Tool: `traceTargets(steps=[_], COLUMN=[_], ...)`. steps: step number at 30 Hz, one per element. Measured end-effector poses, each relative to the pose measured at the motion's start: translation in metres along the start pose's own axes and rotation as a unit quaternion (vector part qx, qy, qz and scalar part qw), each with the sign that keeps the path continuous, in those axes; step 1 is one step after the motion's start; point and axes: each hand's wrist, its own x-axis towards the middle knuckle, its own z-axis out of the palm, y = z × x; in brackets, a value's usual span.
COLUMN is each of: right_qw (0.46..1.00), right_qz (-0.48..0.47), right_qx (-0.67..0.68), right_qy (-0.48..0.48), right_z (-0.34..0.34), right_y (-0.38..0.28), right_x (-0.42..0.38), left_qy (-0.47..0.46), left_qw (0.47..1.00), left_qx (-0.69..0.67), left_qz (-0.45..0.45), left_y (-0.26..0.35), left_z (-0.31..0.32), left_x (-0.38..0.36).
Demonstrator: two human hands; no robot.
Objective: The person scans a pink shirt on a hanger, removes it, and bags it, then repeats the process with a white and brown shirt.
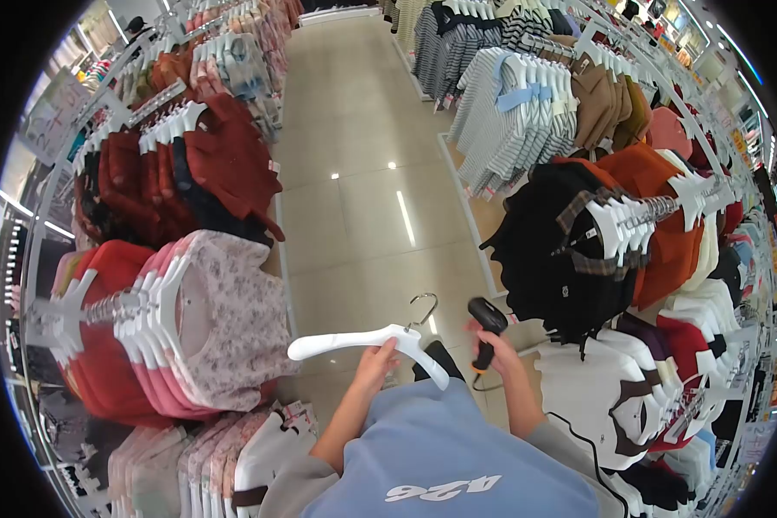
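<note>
A white clothes hanger [354, 339] with a metal hook lies across the front of me, its hook toward the aisle. My left hand [376, 364] grips it near the middle, fingers closed round its lower edge. In my right hand [495, 350] is a black handheld device [489, 319] with a rounded head and a grip, shaped like a barcode scanner. A dark cord with an orange part leaves the bottom of its handle. The device is just right of the hanger, apart from it. Some fingers of both hands are hidden.
Clothes racks line both sides of the tiled aisle [337, 224]. At left hang floral tops [237, 302] and dark red tops [233, 155]. Black tops [561, 250] and striped shirts [501, 121] hang at right. White tops [583, 397] hang close to my right arm.
</note>
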Motion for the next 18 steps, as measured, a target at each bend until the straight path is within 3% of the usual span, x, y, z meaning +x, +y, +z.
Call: traceTargets(steps=[4,7,9,13,14,16,18], right_qw=[0.984,0.975,0.977,0.988,0.982,0.982,0.978], right_qz=[-0.048,-0.099,-0.084,-0.099,-0.132,-0.132,-0.136], right_qx=[0.076,0.102,0.122,0.027,0.023,-0.025,-0.120], right_qy=[-0.153,-0.172,-0.153,-0.117,-0.130,-0.134,-0.103], right_z=[0.066,0.080,0.084,0.083,0.081,0.074,0.070], right_y=[-0.062,-0.087,-0.115,-0.167,-0.176,-0.193,-0.203], right_x=[0.046,0.089,0.117,0.171,0.187,0.225,0.263], left_qy=[-0.064,-0.109,-0.127,-0.096,-0.112,-0.129,-0.048], left_qw=[0.996,0.989,0.988,0.989,0.976,0.940,0.951], left_qx=[0.054,0.084,0.084,0.098,0.184,0.307,0.298], left_qz=[-0.036,-0.049,-0.039,-0.061,-0.014,0.078,0.065], left_y=[0.009,0.037,0.076,0.135,0.147,0.155,0.156], left_z=[0.008,0.026,0.053,0.093,0.093,0.058,0.009], left_x=[0.054,0.102,0.137,0.191,0.206,0.242,0.267])
